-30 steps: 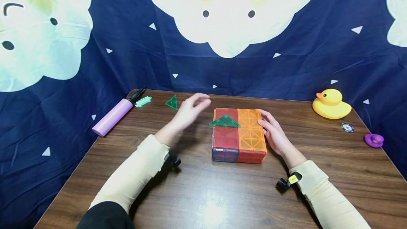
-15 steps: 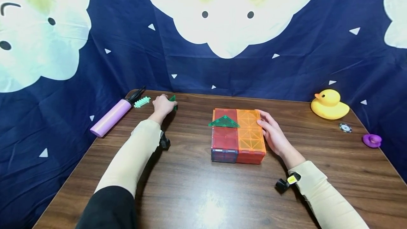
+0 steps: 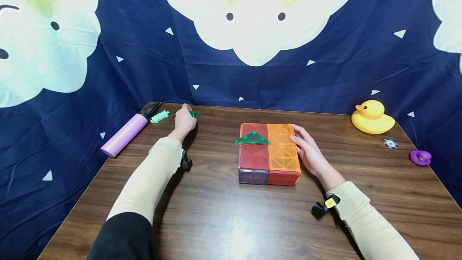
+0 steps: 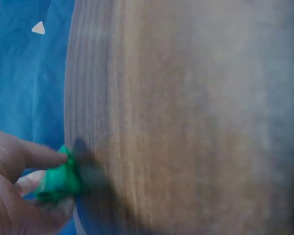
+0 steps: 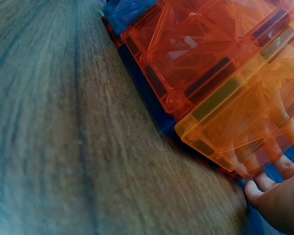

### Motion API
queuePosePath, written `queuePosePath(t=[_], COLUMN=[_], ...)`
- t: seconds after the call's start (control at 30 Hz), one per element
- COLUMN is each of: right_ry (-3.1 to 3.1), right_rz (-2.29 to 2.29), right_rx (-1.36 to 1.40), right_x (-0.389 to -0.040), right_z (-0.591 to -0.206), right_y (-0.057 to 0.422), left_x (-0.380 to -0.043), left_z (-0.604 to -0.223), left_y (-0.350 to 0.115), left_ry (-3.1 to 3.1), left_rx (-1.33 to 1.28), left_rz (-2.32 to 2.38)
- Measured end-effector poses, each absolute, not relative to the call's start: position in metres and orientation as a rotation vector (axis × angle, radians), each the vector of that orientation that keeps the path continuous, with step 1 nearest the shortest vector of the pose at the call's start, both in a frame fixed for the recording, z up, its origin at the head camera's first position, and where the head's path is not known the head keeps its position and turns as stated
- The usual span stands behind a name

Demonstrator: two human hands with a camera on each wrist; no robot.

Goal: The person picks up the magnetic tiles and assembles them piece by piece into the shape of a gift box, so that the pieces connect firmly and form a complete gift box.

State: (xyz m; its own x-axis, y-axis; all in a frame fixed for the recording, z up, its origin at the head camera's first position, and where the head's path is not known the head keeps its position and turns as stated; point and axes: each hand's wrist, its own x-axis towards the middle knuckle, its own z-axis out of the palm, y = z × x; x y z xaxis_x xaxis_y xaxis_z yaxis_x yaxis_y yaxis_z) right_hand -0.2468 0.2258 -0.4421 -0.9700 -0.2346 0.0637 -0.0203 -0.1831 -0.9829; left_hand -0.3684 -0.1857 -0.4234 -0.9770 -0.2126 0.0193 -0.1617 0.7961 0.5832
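Note:
My left hand pinches a green triangular magnetic tile near the table's far edge. In the left wrist view, the green tile sits between thumb and fingers, blurred. A low box of see-through magnetic tiles, red and orange on top, stands mid-table. My right hand grips its rear right corner; in the right wrist view, fingers show through the orange tile. Another green triangle tile rests on the red part of the top, its left corner overhanging the edge.
Left of my left hand lie a light green bumpy toy and a purple cylinder with a black end. At the right are a yellow rubber duck, a poker chip and a small purple duck. Blue cloth hangs behind the table.
My left hand has moved left and away from beside the box to the far green triangle tile and now pinches it. The right hand and the box have stayed in place.

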Motion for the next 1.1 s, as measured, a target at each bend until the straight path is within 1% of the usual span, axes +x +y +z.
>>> queuePosePath(t=[0.2,0.4,0.57,0.77,0.9,1.1], right_ry=[1.91,1.912,1.912,1.901,1.897,1.891], right_rz=[-2.29,-2.292,-2.291,-2.289,-2.296,-2.314], right_rx=[-0.294,-0.295,-0.296,-0.302,-0.306,-0.334], right_x=[-0.246,-0.247,-0.248,-0.248,-0.248,-0.247], right_z=[-0.443,-0.444,-0.443,-0.443,-0.443,-0.443], right_y=[0.226,0.227,0.227,0.227,0.227,0.228], left_x=[-0.359,-0.346,-0.323,-0.283,-0.264,-0.249], left_z=[-0.414,-0.384,-0.353,-0.324,-0.315,-0.315], left_y=[-0.172,-0.134,-0.094,-0.054,-0.036,-0.016], left_ry=[-2.771,-2.599,-2.505,-2.496,-2.477,-2.489], left_rx=[0.104,-0.255,-0.577,-0.905,-1.104,-1.345], left_rz=[-0.926,-0.893,-0.929,-1.033,-1.046,-0.917])
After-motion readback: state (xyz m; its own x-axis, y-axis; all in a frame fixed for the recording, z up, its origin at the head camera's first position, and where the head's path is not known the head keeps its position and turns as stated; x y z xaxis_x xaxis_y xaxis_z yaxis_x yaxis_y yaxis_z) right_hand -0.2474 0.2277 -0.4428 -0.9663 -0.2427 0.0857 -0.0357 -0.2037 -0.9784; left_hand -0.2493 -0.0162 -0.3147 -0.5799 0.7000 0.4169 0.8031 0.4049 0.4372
